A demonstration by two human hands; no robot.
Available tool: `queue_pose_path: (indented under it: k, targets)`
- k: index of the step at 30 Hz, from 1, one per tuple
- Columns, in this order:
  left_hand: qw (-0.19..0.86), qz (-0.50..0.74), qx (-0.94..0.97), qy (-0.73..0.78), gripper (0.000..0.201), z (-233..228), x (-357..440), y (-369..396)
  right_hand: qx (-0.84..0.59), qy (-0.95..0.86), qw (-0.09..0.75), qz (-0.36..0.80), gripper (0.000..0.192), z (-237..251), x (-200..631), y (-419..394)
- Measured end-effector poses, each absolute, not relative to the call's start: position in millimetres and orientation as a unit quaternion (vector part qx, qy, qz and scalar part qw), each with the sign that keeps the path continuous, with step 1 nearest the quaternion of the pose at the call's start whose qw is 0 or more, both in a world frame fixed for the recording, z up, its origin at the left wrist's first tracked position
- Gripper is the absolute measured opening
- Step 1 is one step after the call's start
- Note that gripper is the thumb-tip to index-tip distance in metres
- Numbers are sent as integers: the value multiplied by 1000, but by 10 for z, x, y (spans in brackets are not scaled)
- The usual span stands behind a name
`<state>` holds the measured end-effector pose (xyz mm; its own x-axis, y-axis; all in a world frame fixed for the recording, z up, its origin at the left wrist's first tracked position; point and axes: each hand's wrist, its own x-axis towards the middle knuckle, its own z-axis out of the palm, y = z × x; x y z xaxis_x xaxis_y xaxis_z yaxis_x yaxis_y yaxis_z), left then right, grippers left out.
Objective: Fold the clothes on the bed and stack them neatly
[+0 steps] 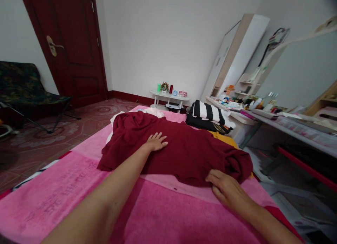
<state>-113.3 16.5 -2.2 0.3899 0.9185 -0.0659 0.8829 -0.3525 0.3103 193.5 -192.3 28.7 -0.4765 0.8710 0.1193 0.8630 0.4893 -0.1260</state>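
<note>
A dark red garment (181,142) lies spread across the pink blanket (158,212), with its ends bunched at the left and right. My left hand (156,142) rests flat on the middle of the garment, fingers spread. At the garment's near right edge, my right hand (223,186) is closed, its fingertips pinching the cloth. Whether the cloth is one layer or several there, I cannot tell. Some white cloth (154,112) shows behind the garment, and yellow cloth (223,138) peeks out at its right.
Folded clothes, a black-and-white striped one (207,112) on top, are stacked at the far right of the bed. A cluttered dressing table (289,131) stands along the right. A small white table (168,95) is by the wall; a camouflage chair (26,82) stands left.
</note>
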Motion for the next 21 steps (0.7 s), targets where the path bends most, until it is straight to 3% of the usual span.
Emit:
queue_pose_path:
  k: [3, 7, 12, 16, 21]
  targets:
    - [188, 50, 838, 510, 67, 35, -1293, 221, -519, -853, 31, 50, 22, 354, 2075, -1823]
    - [208, 71, 845, 487, 61, -16, -1412, 259, -560, -819, -63, 104, 21, 624, 2057, -1727]
    - [202, 104, 841, 491, 60, -119, -1408, 245, -530, -845, 39, 54, 24, 976, 1501, -1605]
    - [196, 122, 840, 491, 54, -150, -1428, 250, -495, -865, 41, 70, 36, 727, 1206, -1635]
    - [197, 117, 839, 493, 52, -140, -1434, 238, -535, -840, 76, 51, 31, 407, 1299, -1763]
